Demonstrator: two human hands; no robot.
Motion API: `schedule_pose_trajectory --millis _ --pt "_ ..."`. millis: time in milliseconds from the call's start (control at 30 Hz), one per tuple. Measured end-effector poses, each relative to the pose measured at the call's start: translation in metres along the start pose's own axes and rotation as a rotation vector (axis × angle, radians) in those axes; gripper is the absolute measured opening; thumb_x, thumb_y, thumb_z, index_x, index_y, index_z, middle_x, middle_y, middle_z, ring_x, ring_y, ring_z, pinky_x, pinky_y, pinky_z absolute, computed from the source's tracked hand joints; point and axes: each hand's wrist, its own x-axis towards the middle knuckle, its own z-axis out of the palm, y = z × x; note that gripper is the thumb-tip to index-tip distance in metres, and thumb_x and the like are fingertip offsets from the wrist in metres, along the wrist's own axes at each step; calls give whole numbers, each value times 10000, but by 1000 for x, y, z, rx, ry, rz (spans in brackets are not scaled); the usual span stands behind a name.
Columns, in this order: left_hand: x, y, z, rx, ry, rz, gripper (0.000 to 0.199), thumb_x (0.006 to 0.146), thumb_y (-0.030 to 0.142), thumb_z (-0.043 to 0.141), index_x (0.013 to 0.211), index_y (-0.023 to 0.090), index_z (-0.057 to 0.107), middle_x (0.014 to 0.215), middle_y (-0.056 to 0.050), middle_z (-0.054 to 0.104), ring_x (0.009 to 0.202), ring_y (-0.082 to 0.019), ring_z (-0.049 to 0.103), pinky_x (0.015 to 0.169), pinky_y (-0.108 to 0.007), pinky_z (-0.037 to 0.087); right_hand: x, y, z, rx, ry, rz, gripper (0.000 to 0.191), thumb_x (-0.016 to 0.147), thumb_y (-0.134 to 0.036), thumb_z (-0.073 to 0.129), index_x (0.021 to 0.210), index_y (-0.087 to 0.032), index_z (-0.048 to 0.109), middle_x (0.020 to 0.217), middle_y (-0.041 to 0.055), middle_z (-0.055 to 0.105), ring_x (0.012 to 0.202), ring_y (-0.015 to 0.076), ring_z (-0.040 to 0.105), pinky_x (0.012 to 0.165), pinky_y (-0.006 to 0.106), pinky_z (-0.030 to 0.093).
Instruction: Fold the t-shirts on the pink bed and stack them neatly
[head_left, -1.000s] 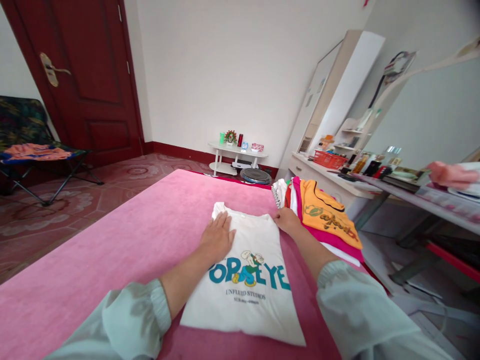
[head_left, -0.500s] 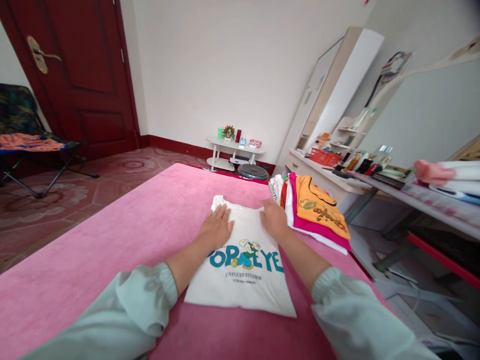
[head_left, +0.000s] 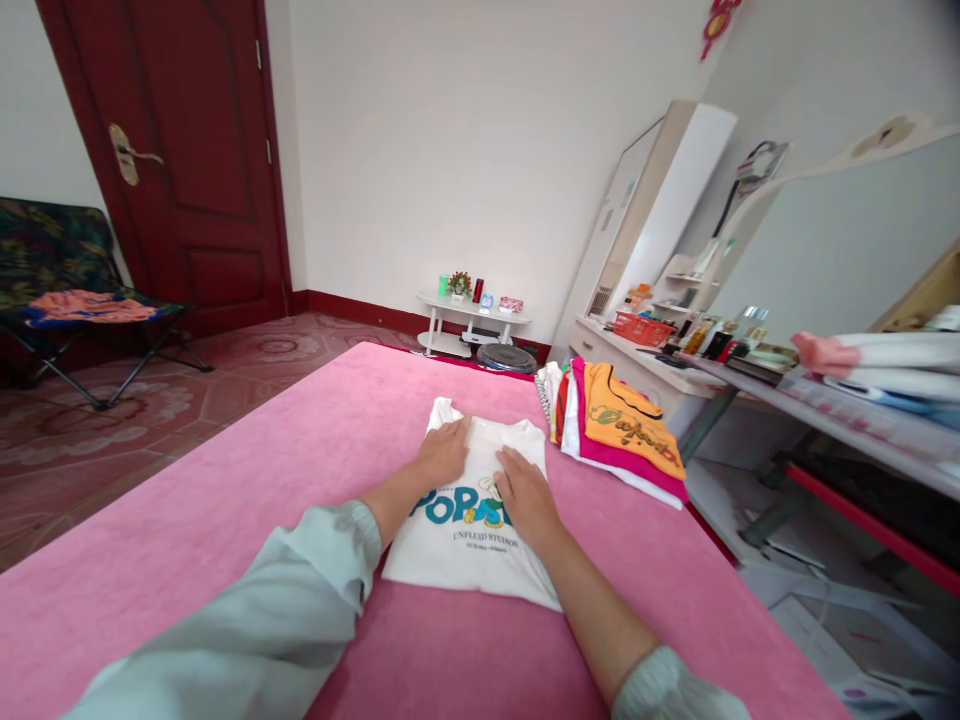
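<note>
A folded white T-shirt (head_left: 472, 570) with a teal "POPEYE" print lies flat on the pink bed cover (head_left: 300, 430). My left hand (head_left: 446, 452) rests palm down on its upper left part, fingers stretched out. Lying on the print's right side, my right hand (head_left: 525, 497) has its fingers spread and covers the last letters. Neither hand grips the cloth. To the right of the shirt is a stack of folded clothes, with an orange shirt (head_left: 630, 425) on top and magenta and white ones beneath.
A dressing table (head_left: 592, 345) with a red basket (head_left: 643, 328) and bottles stands at the right, beside a grey shelf. Beyond the bed is a small white stand (head_left: 442, 318). A folding chair (head_left: 60, 250) holds orange cloth at the left.
My right hand has moved from the shirt's upper right edge inward and down onto the print. My left hand stays on the upper left part. The camera view has shifted slightly.
</note>
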Motion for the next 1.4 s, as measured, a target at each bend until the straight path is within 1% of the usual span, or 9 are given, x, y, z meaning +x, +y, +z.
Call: schedule_pose_trajectory --millis 67,133,200,300,400,667,1067,1267,1400 --pt "10 -3 -2 2 -34 -28 705 823 267 427 1463 164 151 1393 -120 432 1261 -264 403 1014 -400 350 0 0 0 1 13 -10 451 932 -321 322 1333 -175 468 1439 85 400 1336 202 328 1098 396 241" --pt "19 -5 -3 8 -69 -52 728 784 292 471 1454 198 203 1373 -116 444 1235 -287 424 986 -422 375 0 2 2 7 28 -18 445 929 -312 328 1324 -170 478 1429 88 414 1329 203 339 1095 391 247" --pt "24 -5 -3 19 -90 -61 686 777 306 480 1430 237 281 1371 -108 435 1223 -297 429 971 -435 385 0 3 3 16 40 -24 441 926 -302 337 1316 -162 487 1418 95 428 1323 206 348 1095 390 248" --pt "21 -2 -3 41 -84 -37 582 815 318 445 1390 302 358 1376 -76 418 1236 -279 405 989 -438 363 0 5 4 28 49 -26 435 923 -296 346 1309 -163 495 1412 97 436 1320 208 354 1094 393 249" --pt "11 1 -3 61 -60 4 532 844 314 416 1374 340 380 1401 -52 387 1250 -265 379 1005 -441 343 0 4 3 37 49 -23 432 920 -295 353 1308 -172 495 1415 94 433 1320 211 354 1090 402 255" --pt "-2 4 -1 89 3 73 467 869 254 383 1330 262 457 1421 -55 394 1253 -256 365 1012 -439 334 0 3 2 40 49 -28 425 920 -287 355 1301 -169 501 1411 99 436 1319 216 355 1082 410 264" --pt "-11 6 0 108 39 90 438 904 271 337 1320 227 464 1435 -73 400 1250 -256 399 992 -440 360 -1 3 1 54 45 -21 428 919 -285 360 1311 -170 491 1418 96 428 1324 218 349 1084 423 262" --pt "-13 7 -2 104 14 75 443 918 291 311 1337 238 445 1451 -66 381 1283 -243 383 1021 -431 344 0 4 1 52 41 -27 429 919 -291 361 1310 -171 492 1419 92 427 1327 218 346 1087 427 261" --pt "-20 8 -4 97 -45 60 485 945 354 260 1408 243 349 1506 -72 278 1365 -238 273 1088 -432 260 -2 4 2 46 28 -28 433 924 -301 354 1319 -179 483 1430 81 413 1333 211 335 1095 418 249"
